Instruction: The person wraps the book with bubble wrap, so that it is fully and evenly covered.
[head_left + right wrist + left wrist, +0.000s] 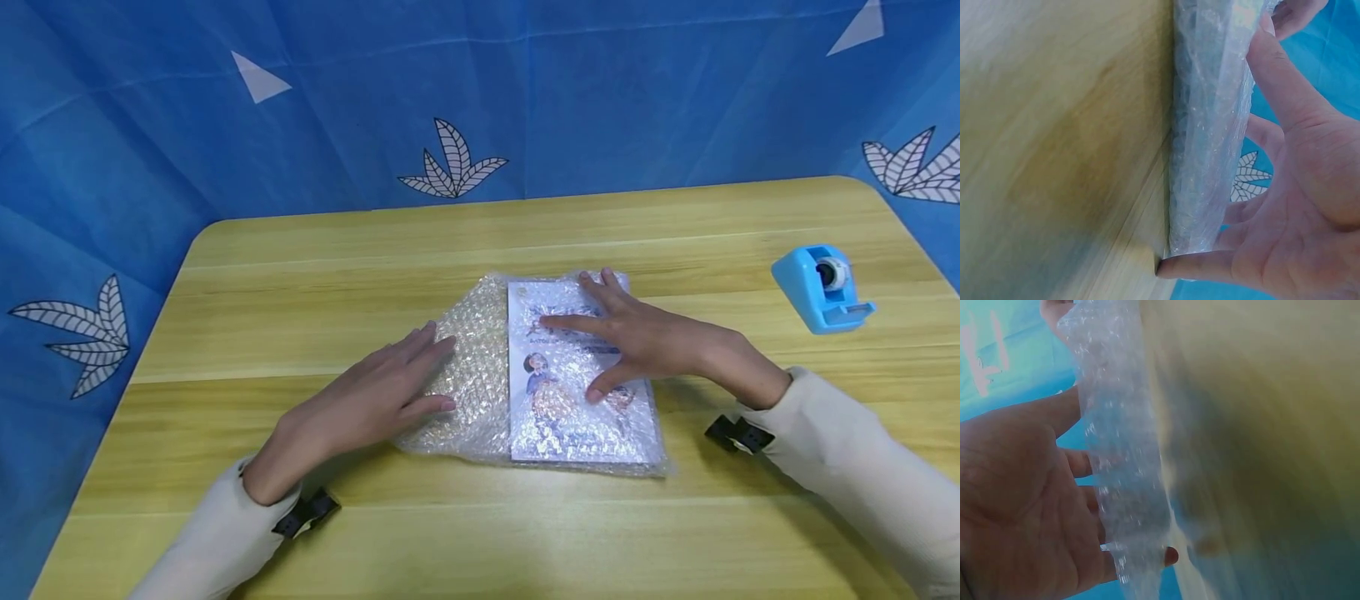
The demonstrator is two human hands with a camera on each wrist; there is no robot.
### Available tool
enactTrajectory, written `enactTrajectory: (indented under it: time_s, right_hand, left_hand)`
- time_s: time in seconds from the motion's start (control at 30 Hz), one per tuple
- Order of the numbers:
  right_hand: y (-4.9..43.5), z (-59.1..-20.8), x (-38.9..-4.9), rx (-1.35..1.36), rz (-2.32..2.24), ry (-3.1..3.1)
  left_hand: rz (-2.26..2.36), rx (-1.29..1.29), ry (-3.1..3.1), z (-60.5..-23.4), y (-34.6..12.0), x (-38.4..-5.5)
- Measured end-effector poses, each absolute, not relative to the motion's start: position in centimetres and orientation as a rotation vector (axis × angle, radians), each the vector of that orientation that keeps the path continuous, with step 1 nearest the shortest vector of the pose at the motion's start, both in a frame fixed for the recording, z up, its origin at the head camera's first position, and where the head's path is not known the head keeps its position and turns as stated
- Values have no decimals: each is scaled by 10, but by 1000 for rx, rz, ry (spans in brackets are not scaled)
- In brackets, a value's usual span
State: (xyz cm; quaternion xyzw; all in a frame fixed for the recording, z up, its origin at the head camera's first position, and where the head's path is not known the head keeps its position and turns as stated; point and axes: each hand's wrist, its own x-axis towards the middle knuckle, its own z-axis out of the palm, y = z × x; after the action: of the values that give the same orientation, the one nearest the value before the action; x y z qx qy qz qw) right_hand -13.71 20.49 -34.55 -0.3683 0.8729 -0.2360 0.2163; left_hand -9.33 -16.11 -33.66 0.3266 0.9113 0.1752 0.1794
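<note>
A white book (pixel 566 417) with a drawn figure on its cover lies flat on the table, covered by clear bubble wrap (pixel 480 400). The wrap extends left of the book as a loose flap. My right hand (pixel 637 333) rests on the wrapped book with its fingers spread. On the flap's left edge lies my left hand (pixel 375 392), fingers fairly straight and thumb apart. The left wrist view shows the flap's edge (pixel 1125 456) over the fingers. In the right wrist view the wrapped book's side (pixel 1207 137) stands beside my spread fingers.
A light blue tape dispenser (pixel 813 292) with a roll of tape sits at the right of the wooden table (pixel 337 275). Behind the table hangs a blue cloth (pixel 337 108) printed with leaves and triangles.
</note>
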Motion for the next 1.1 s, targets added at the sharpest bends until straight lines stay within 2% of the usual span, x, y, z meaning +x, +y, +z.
enactTrajectory:
  time_s: [0.43,1.1]
  right_hand:
    - [205,-344,-136,-990,-665,2403]
    - [204,-344,-137,-986,-677,2396]
  left_hand:
    - [495,778,2618,-337,-188,-86]
    - [529,698,2663,-333,-198,-87]
